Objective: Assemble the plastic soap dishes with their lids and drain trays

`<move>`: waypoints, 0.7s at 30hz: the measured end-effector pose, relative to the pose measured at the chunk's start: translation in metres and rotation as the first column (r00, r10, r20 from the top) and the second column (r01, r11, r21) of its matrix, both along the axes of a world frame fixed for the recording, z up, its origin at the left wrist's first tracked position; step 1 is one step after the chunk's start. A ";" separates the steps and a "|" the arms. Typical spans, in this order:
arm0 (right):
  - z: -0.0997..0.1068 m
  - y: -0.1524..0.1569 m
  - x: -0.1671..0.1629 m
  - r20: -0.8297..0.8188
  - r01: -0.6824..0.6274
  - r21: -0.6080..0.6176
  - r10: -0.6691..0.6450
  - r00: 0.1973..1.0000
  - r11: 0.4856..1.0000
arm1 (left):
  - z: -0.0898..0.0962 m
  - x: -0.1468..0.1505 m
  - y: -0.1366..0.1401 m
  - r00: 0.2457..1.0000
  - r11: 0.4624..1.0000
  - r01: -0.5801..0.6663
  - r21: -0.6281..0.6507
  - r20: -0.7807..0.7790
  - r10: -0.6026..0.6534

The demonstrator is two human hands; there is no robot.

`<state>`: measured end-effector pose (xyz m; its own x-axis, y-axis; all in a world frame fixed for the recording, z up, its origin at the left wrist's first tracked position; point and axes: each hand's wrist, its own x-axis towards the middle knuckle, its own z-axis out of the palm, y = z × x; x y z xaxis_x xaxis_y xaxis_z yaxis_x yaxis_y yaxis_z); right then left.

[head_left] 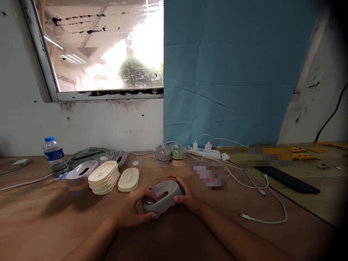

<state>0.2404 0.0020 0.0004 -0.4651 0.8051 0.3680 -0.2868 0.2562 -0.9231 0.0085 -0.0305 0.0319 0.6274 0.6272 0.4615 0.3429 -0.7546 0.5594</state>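
Observation:
Between my hands is a grey oval plastic cover (pixel 170 192) with a long slot in its top, tilted slightly. My left hand (pixel 136 210) grips its left end, thumb and fingers wrapped around the side and the top edge. At the right end my right hand (pixel 187 197) holds it, thumb on the near side and fingers over the far edge. Left of my hands stands a stack of cream oval lids (pixel 103 177). A single cream lid (pixel 129 179) lies beside that stack. The underside of the grey cover is hidden.
A lilac slotted box (pixel 81 172) and a water bottle (pixel 55 159) stand at the left. Toward the wall sit a grey box (pixel 163 155) and a green box (pixel 177 154). White cables run from a power strip (pixel 212 153); a black phone-like slab (pixel 288 179) lies right.

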 end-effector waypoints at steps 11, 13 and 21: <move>-0.003 0.002 -0.002 -0.168 0.080 -0.118 -0.099 0.981 0.990 | 0.020 0.017 -0.005 0.991 0.994 -0.072 -0.077 -0.116 0.063; -0.004 0.005 -0.004 -0.209 0.131 -0.171 -0.166 0.964 0.977 | 0.029 0.018 0.003 0.983 0.991 -0.131 -0.016 -0.130 0.128; -0.005 0.011 -0.006 -0.120 0.181 -0.360 -0.237 0.964 0.915 | 0.047 -0.010 0.119 0.718 0.770 -0.588 0.249 -0.276 0.638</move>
<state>0.2344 0.0129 -0.0044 -0.2311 0.9671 0.1062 -0.4103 0.0021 -0.9119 -0.0013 0.0890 0.0789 0.2533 0.8757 0.4110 0.8980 -0.3708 0.2366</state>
